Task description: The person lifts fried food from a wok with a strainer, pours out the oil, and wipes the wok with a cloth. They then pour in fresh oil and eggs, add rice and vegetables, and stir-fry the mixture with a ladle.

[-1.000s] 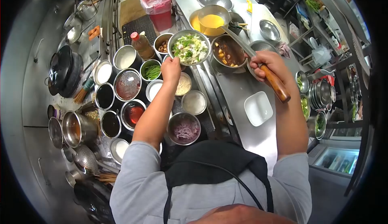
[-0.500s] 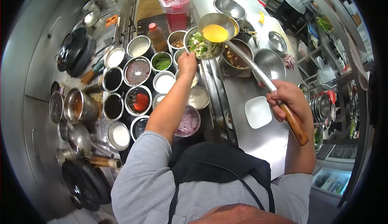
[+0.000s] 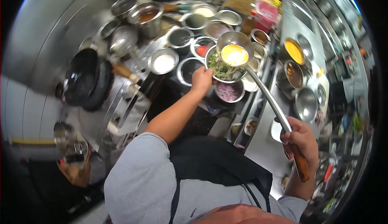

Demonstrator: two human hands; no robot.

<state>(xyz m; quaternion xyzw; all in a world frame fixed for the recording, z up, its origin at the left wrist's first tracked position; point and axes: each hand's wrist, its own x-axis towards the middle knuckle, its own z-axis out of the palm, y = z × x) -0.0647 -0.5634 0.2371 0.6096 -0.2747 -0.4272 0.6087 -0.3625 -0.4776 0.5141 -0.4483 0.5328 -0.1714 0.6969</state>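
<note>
My left hand [image 3: 203, 79] grips the near rim of a metal bowl [image 3: 226, 73] filled with chopped green and pale vegetables. My right hand [image 3: 300, 140] is wrapped around the wooden-ended handle of a long metal ladle [image 3: 270, 96]. The ladle's head carries bright yellow liquid [image 3: 235, 55] and overlaps the far side of the bowl in this view. Below the bowl sits a container of chopped purple onion [image 3: 228, 90]. A pot of white contents [image 3: 163, 61] stands to the left of my left hand.
Several sauce and ingredient pots crowd around the bowl, one with a red item [image 3: 203, 50]. At right, a pot of yellow liquid [image 3: 294, 51] and a metal bowl [image 3: 306, 104] stand on the steel counter [image 3: 258, 145]. Black woks [image 3: 87, 78] stand at left.
The view has swung to the left, bringing the woks and wall side nearer. Both hands have travelled with it, still gripping the bowl and the ladle.
</note>
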